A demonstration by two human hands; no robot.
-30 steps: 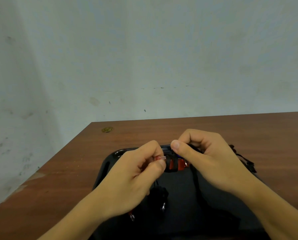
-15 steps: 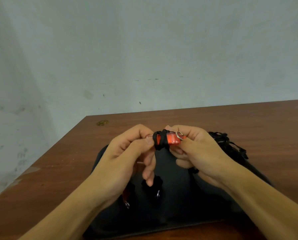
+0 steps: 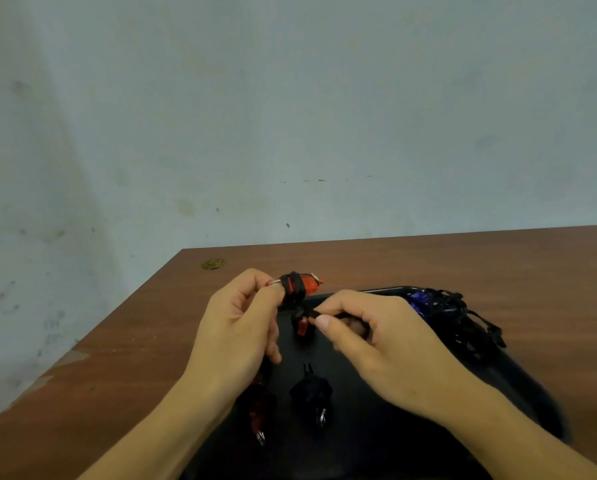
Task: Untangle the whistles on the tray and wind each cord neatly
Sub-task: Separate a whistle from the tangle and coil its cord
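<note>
A: What lies widest here?

B: A brown wooden table (image 3: 428, 265) against a pale wall (image 3: 290, 98), with a black tray (image 3: 376, 445) on it.

A: And on the tray?

B: At its far right corner, a tangled heap of black cords (image 3: 463, 317) with a blue whistle (image 3: 417, 301) in it. Nearer, two wound whistles: a dark red one (image 3: 257, 408) and a black one (image 3: 312, 393).

A: The hands?

B: The left hand (image 3: 241, 327) grips an orange whistle (image 3: 304, 285) wrapped in black cord, above the tray's far edge. The right hand (image 3: 376, 337) pinches the cord's loose end (image 3: 302, 318) just below it.
</note>
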